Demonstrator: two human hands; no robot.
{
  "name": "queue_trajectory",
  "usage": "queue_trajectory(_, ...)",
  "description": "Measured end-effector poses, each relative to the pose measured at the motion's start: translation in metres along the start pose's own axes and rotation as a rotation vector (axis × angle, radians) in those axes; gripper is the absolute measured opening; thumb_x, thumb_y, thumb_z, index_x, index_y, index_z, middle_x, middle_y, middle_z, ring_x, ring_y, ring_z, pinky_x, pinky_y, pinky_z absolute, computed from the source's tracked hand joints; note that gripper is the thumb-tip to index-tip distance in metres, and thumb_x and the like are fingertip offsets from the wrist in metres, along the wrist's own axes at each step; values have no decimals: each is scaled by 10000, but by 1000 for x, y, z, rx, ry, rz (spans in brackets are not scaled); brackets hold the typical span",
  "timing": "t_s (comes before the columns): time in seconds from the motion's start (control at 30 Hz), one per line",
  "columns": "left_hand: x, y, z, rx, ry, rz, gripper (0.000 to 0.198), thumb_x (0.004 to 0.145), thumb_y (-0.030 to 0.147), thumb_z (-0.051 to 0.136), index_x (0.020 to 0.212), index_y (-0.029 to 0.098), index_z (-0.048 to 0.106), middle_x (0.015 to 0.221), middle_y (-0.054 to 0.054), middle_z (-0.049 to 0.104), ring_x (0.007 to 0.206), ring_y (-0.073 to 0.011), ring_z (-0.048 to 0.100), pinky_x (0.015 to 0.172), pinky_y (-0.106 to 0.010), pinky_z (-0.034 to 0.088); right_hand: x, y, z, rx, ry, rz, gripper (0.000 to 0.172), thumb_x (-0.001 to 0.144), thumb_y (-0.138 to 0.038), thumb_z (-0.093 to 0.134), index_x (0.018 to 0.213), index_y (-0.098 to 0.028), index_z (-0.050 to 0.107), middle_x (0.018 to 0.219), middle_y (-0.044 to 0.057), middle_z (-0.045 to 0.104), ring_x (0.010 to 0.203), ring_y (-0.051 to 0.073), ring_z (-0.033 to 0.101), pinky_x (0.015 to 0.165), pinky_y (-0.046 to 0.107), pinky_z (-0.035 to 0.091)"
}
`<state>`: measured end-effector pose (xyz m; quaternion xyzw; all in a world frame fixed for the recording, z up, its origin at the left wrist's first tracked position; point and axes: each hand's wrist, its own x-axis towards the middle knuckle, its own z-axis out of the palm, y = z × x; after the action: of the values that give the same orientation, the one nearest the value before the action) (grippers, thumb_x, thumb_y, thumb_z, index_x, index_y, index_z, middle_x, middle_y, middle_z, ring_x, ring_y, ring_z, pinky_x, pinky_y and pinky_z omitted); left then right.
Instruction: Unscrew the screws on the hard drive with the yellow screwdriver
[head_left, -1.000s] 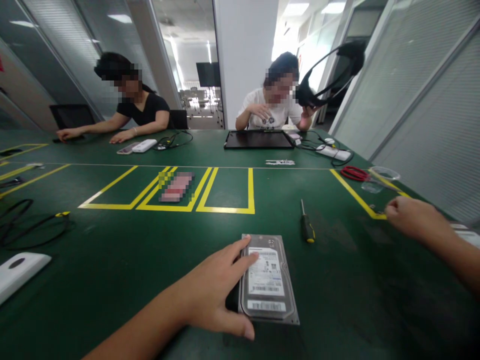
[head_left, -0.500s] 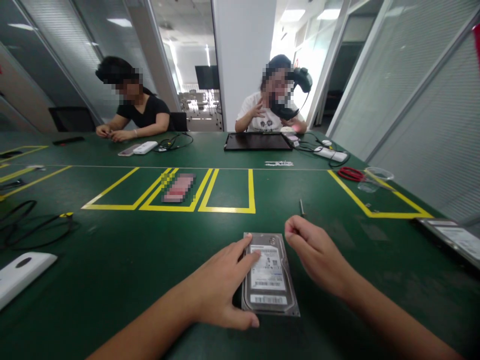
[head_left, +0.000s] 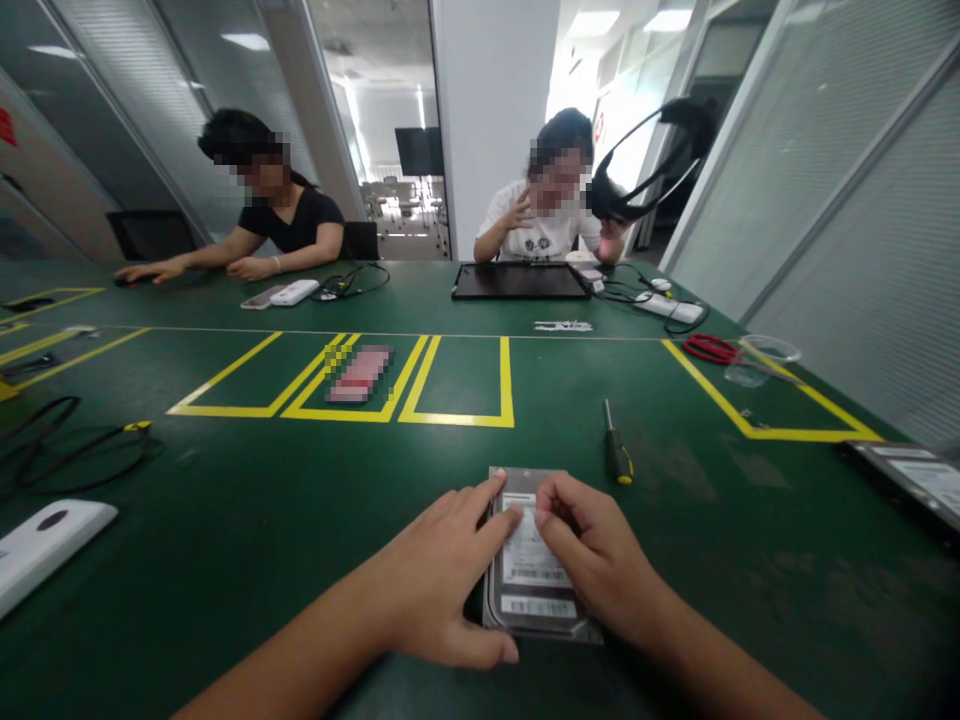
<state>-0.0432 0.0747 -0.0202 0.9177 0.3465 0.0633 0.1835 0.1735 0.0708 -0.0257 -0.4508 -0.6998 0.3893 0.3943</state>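
A silver hard drive [head_left: 529, 580] with a white label lies flat on the green table near me. My left hand [head_left: 442, 575] rests on its left edge, fingers spread over the side and thumb at the front corner. My right hand [head_left: 589, 555] sits on top of the drive with its fingers curled and pinched together over the label; whatever is between the fingertips is too small to see. A small screwdriver [head_left: 615, 447] with a black and yellow handle lies just beyond the drive, to the right.
Yellow tape boxes [head_left: 341, 385] mark the table. A second drive [head_left: 911, 478] lies at the right, a white device [head_left: 45, 545] and black cables [head_left: 71, 455] at the left. A plastic cup [head_left: 765, 352] stands far right. Two people sit across the table, one holding a headset [head_left: 645, 170].
My right hand came back from the far right of the table and settled on top of the hard drive with pinched fingers. My left hand stayed put.
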Motion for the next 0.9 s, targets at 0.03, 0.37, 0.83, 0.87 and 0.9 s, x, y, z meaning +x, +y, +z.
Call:
queue_trajectory(0.03,0,0,-1,5,-7,-1,1133,609,635,779,1527,156,318,1605,-237,189,1405,-471,319,1113,-608,334,0,1,1,-16,0,-17,146,901,-214,476,764,-174,504,682,-26,484,624,102,427,570,218,330)
queue_trajectory(0.37,-2,0,-1,21,-17,0,1101,606,626,782,1505,157,353,1605,-242,185,1386,-470,349,1105,-614,334,-7,6,5,-62,-29,-50,114,859,-168,518,749,-169,549,650,-34,480,592,91,428,563,218,324)
queue_trajectory(0.83,-1,-2,2,6,1,18,1095,609,650,769,1502,165,360,1601,-227,201,1376,-456,356,1109,-595,334,-13,0,8,-22,2,-21,124,856,-177,525,734,-171,545,663,-32,496,605,93,434,565,213,335)
queue_trajectory(0.87,-1,-2,2,4,1,18,1092,610,654,766,1501,167,364,1601,-224,205,1374,-455,358,1110,-594,333,-12,1,8,-23,0,-21,124,856,-176,524,734,-171,545,665,-32,494,606,93,433,567,214,335)
queue_trajectory(0.9,-1,-2,2,2,1,17,1089,611,657,763,1500,170,365,1601,-221,206,1373,-455,359,1110,-594,332,-12,1,8,-21,0,-21,125,859,-178,522,736,-171,545,666,-32,492,607,93,433,570,214,335)
